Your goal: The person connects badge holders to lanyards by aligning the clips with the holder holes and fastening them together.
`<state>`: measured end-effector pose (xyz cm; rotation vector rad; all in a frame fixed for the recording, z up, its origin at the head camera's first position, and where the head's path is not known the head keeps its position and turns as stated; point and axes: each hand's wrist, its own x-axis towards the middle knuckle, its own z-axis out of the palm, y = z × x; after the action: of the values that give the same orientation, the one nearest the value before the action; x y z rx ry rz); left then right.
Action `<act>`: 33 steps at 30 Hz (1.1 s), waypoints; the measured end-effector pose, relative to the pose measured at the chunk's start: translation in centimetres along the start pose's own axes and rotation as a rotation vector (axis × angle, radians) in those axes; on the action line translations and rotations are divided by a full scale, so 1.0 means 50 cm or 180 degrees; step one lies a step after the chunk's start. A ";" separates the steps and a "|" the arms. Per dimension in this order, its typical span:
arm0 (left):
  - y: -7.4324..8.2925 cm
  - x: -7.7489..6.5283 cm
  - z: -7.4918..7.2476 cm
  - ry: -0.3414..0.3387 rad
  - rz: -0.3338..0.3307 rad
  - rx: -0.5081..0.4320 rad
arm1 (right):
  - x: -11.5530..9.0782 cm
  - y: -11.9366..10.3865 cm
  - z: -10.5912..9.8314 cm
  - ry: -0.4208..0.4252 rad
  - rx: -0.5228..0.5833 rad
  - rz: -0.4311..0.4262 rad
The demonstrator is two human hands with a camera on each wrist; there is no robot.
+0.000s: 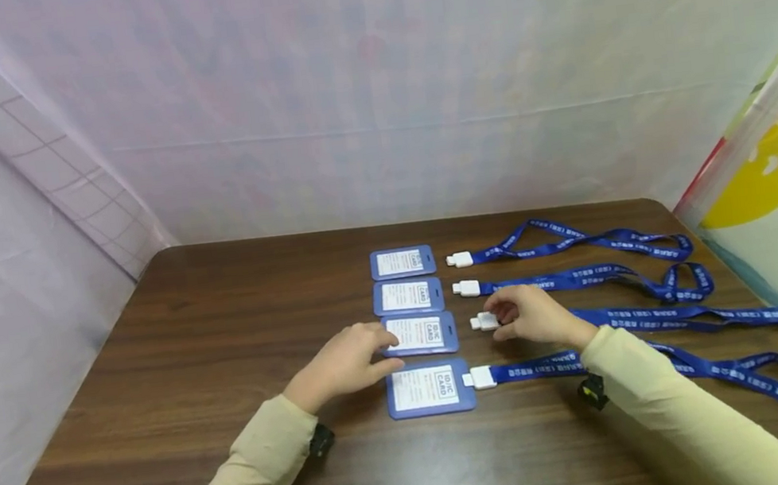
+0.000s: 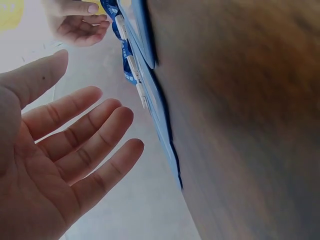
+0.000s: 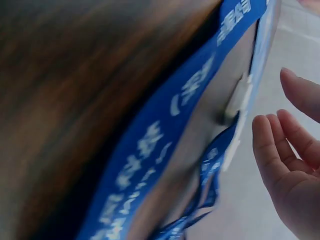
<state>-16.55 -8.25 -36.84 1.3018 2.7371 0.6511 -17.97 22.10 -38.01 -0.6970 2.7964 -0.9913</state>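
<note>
The third blue badge holder [image 1: 419,333] from the far end lies flat on the table, its slotted end facing a white clip [image 1: 483,321] set just apart on a blue lanyard [image 1: 678,315]. The holder looks light, fairly stiff and smooth enough to slide, so its long edges seem the best grip, clear of the slot; the clip seems hard and small, best pinched by its sides, while the printed strap should be limp and likely to twist. The left hand [image 1: 341,364] hovers by the holder, fingers spread and holding nothing; the right hand [image 1: 530,314] is loosely bent over the clip, a gap between thumb and fingers. Nearer, a fourth holder [image 1: 429,388] meets its lanyard's clip [image 1: 482,377]; whether they are fastened, I cannot tell. Beyond, two more holders [image 1: 407,296] lie apart from their clips [image 1: 466,289] on the dark wooden table [image 1: 158,365].
</note>
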 end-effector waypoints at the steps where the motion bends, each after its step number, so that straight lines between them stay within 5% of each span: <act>1: 0.000 0.000 -0.001 0.0003 -0.0001 -0.0012 | 0.002 0.004 -0.001 -0.0007 0.0037 0.0044; 14: -0.004 0.002 -0.009 0.0043 0.0037 -0.0068 | 0.025 0.032 0.004 0.0059 -0.0378 0.0040; 22: -0.007 0.009 -0.016 0.0023 -0.0048 -0.0083 | 0.026 0.037 0.004 -0.0021 -0.0278 0.0138; 33: -0.025 0.043 -0.015 -0.0267 -0.0464 0.0220 | 0.033 0.036 0.005 -0.0107 -0.0342 0.0167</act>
<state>-19.04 -7.60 -36.35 1.1008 2.7754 0.4833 -20.09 22.43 -39.21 -0.6419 2.8403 -0.8179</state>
